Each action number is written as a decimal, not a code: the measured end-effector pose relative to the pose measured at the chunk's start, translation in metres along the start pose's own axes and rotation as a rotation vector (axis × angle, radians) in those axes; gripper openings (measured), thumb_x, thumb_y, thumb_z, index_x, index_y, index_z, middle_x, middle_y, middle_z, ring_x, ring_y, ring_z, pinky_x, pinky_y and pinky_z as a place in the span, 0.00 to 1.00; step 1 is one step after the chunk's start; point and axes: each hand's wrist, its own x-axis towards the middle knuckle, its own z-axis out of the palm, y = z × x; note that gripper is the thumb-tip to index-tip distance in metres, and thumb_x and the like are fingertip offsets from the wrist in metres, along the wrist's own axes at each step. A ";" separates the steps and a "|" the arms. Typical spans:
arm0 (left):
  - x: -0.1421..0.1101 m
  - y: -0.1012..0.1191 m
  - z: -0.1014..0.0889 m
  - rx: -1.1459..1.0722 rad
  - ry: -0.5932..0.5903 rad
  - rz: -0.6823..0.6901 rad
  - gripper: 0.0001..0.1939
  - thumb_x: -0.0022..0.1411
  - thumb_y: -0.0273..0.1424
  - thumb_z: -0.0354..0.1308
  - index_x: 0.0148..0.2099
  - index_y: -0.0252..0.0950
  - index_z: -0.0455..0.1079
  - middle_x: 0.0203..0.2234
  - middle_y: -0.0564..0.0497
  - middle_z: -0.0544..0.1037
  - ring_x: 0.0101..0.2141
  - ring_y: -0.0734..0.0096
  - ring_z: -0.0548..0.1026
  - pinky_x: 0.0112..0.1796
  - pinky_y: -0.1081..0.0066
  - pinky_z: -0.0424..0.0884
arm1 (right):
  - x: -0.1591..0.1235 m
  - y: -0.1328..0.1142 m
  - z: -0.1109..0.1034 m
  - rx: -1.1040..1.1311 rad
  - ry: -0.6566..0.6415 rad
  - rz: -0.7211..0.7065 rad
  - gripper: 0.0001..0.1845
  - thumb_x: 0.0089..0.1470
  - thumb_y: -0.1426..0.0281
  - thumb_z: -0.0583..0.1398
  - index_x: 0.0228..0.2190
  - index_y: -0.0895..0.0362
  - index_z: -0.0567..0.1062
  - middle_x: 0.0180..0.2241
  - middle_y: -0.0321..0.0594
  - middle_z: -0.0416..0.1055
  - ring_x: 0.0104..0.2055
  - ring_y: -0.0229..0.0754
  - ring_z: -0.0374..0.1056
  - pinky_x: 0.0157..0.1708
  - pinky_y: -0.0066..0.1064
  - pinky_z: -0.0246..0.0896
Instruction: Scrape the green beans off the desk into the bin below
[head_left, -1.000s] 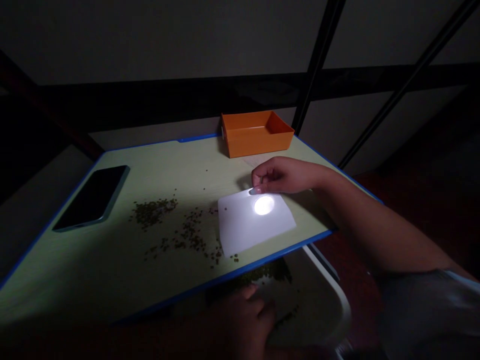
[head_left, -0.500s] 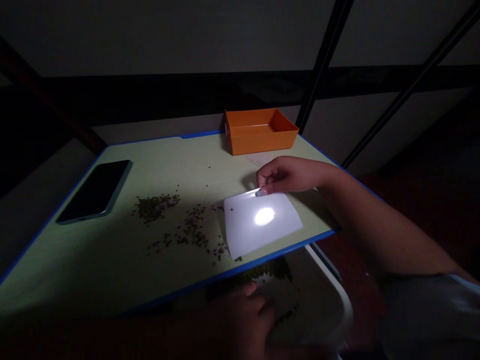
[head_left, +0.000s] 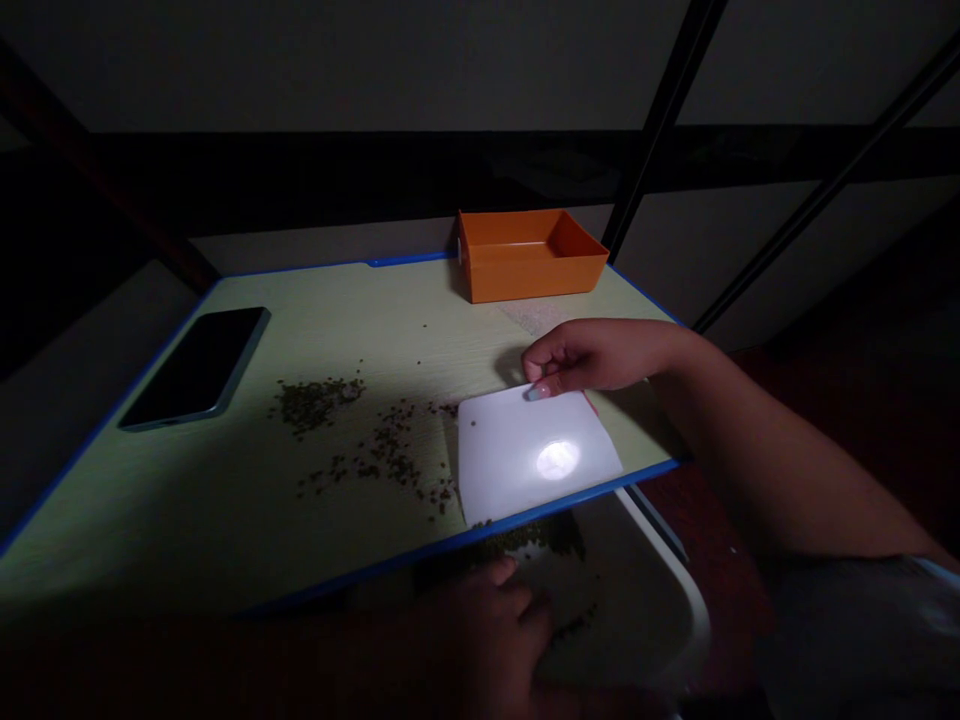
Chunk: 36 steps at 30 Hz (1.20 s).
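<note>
My right hand [head_left: 574, 355] pinches the far edge of a white card [head_left: 502, 455] between thumb and fingers. The card is tilted, its lower edge at the table's blue front rim, and a bright light spot shines on it. One small grain sits on its surface. To its left lie scattered small brownish grains [head_left: 390, 445] and a denser pile of grains [head_left: 311, 405]. Low in the view, in deep shadow, my left hand [head_left: 499, 625] has its fingers curled over a pale bin [head_left: 694, 605] under the table edge; what it grips is hidden. More grains [head_left: 536, 538] lie inside that bin.
An orange open box [head_left: 536, 275] stands at the table's back right, with pale fine bits [head_left: 536, 317] in front. A dark-screened phone [head_left: 199, 365] lies on the left of the light table [head_left: 322, 300]. Behind are cabinet panels [head_left: 360, 70]; the surroundings are dark.
The card has come slightly nearer the front rim, tilting so its light spot slid down and right. My right hand moved a little with it. My left hand stays nearly still.
</note>
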 end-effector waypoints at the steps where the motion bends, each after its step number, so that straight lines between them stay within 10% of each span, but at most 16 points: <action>1: 0.001 0.000 0.005 -0.012 0.005 -0.012 0.18 0.70 0.47 0.48 0.57 0.52 0.71 0.30 0.55 0.76 0.31 0.66 0.75 0.50 0.58 0.68 | 0.000 0.000 0.000 -0.005 -0.002 0.001 0.14 0.62 0.63 0.57 0.28 0.58 0.67 0.22 0.29 0.57 0.25 0.30 0.54 0.26 0.24 0.51; 5: 0.009 0.004 0.019 -0.109 -0.034 -0.243 0.32 0.68 0.57 0.44 0.35 0.36 0.76 0.25 0.50 0.78 0.29 0.67 0.76 0.46 0.66 0.71 | -0.001 -0.004 0.001 -0.031 0.005 -0.002 0.14 0.62 0.63 0.56 0.28 0.58 0.67 0.23 0.29 0.57 0.26 0.31 0.53 0.28 0.25 0.50; 36: 0.017 0.011 0.007 -0.041 -0.140 -0.227 0.18 0.64 0.46 0.60 0.36 0.35 0.77 0.29 0.54 0.81 0.32 0.71 0.79 0.51 0.70 0.69 | -0.004 -0.011 0.008 0.085 0.107 0.089 0.19 0.57 0.55 0.60 0.27 0.58 0.69 0.22 0.30 0.56 0.24 0.31 0.52 0.24 0.25 0.47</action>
